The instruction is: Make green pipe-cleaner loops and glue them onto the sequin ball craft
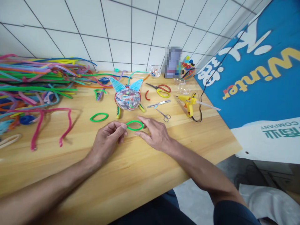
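Left hand (109, 134): thumb and fingers closed in a pinch on the left tip of a green, almond-shaped loop of fuzzy craft wire (134, 121). Right hand (156, 132): thumb and forefinger well parted, one below and one above the loop's right tip; a finger seemed to touch there, though firmness of contact could not be told. The loop lay between the hands, on the person's side of the round figure; whether it rested on the table (131, 168) was unclear.

Handling, my judgement: soft wire bent under slight force, so a light, steady pinch at the left tip suited it. Pressing the tips together would widen the opening, pulling them apart would flatten it; even pressure kept both sides bowed alike. A second green fuzzy-wire loop (99, 120), near the left hand, offered a shape to compare.

Containers: round transparent body (127, 99) with light-blue pointed ears, packed with mixed multicoloured bits. Small clear plastic dome (154, 71) by the wall, a few coloured scraps visible in it, orange among them. Clear plastic domed piece (184, 88) beyond the yellow glue gun (189, 104); no contents made out. Round holder of coloured pieces (188, 69) by the wall, details too small to read.
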Demonstrator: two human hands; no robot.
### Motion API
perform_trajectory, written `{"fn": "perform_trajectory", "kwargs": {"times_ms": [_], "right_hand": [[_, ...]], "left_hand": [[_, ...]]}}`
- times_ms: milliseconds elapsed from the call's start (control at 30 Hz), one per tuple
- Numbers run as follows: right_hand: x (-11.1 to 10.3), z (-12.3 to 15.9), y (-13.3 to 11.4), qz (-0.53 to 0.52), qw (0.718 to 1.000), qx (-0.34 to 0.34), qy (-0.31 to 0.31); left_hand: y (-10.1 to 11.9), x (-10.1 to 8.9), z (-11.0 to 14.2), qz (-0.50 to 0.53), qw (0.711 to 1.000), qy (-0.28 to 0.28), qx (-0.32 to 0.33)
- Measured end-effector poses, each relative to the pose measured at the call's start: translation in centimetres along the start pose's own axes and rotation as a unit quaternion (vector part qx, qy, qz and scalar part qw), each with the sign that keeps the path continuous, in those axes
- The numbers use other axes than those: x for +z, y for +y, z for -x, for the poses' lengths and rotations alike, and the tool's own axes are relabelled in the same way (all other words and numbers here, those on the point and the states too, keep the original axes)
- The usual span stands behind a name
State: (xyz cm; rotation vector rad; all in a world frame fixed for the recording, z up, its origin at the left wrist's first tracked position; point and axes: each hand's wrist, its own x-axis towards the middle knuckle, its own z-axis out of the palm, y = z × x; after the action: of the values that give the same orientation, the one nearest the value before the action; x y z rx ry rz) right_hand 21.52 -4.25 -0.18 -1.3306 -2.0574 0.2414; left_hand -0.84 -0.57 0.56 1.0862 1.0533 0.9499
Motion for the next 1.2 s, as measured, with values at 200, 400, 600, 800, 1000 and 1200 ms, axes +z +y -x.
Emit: {"fn": "perform_trajectory", "kwargs": {"times_ms": [200, 400, 600, 800, 1000, 1200], "right_hand": [[0.2, -0.3, 0.1, -0.072, 0.994, 0.085, -0.022], [0.5, -0.3, 0.2, -0.060, 0.996, 0.055, -0.024], [0.5, -0.3, -0.1, -0.063, 0.997, 0.043, -0.020], [-0.1, -0.4, -0.1, -0.082, 0.995, 0.057, -0.023], [-0.2, -0.5, -0.2, -0.098, 0.993, 0.063, -0.026], [0.1, -0.5, 0.2, -0.104, 0.991, 0.078, -0.027]], "left_hand": [[-0.1, 0.0, 0.0, -0.005, 1.000, 0.011, 0.010], [0.0, -0.1, 0.0, -0.055, 0.998, -0.004, 0.025], [-0.3, -0.4, 0.1, -0.074, 0.997, -0.004, 0.030], [-0.7, -0.5, 0.0, -0.033, 0.999, 0.006, 0.017], [-0.6, -0.6, 0.1, -0.036, 0.999, -0.004, 0.006], [-1.0, -1.2, 0.1, -0.061, 0.998, -0.026, -0.015]]}}
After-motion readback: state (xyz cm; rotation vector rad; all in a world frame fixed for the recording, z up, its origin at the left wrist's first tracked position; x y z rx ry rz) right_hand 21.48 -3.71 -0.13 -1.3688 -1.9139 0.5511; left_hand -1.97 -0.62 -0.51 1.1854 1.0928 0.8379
